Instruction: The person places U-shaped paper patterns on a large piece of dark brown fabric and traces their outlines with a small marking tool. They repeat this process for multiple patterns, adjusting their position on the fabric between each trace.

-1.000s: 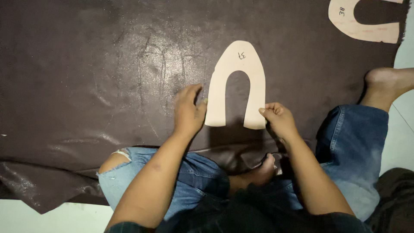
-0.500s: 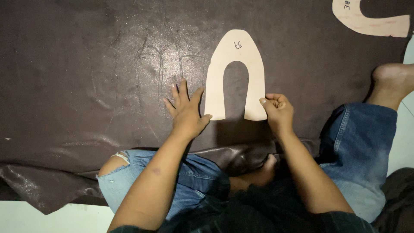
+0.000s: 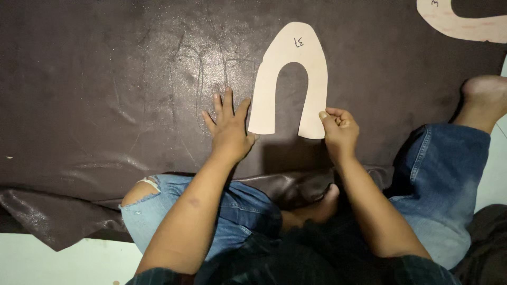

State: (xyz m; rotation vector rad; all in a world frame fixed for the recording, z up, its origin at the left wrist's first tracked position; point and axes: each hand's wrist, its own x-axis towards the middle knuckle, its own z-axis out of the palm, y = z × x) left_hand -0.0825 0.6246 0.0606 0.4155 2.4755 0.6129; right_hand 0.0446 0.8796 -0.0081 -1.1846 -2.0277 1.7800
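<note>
A pale U-shaped paper pattern (image 3: 292, 58) lies on a large dark brown leather sheet (image 3: 105, 79) spread on the floor. My left hand (image 3: 228, 129) rests flat on the leather with fingers spread, just left of the pattern's left leg and touching its lower edge. My right hand (image 3: 338, 129) pinches the lower end of the pattern's right leg between thumb and fingers.
A second pale pattern piece (image 3: 465, 21) lies at the top right edge of the leather. My legs in torn blue jeans (image 3: 232, 211) sit under the leather's near edge, and a bare foot (image 3: 486, 92) rests at the right. Pale floor shows at the bottom left.
My left hand has let go of the pattern's left leg and spread flat on the leather. The pattern has slid slightly farther away under my right hand.
</note>
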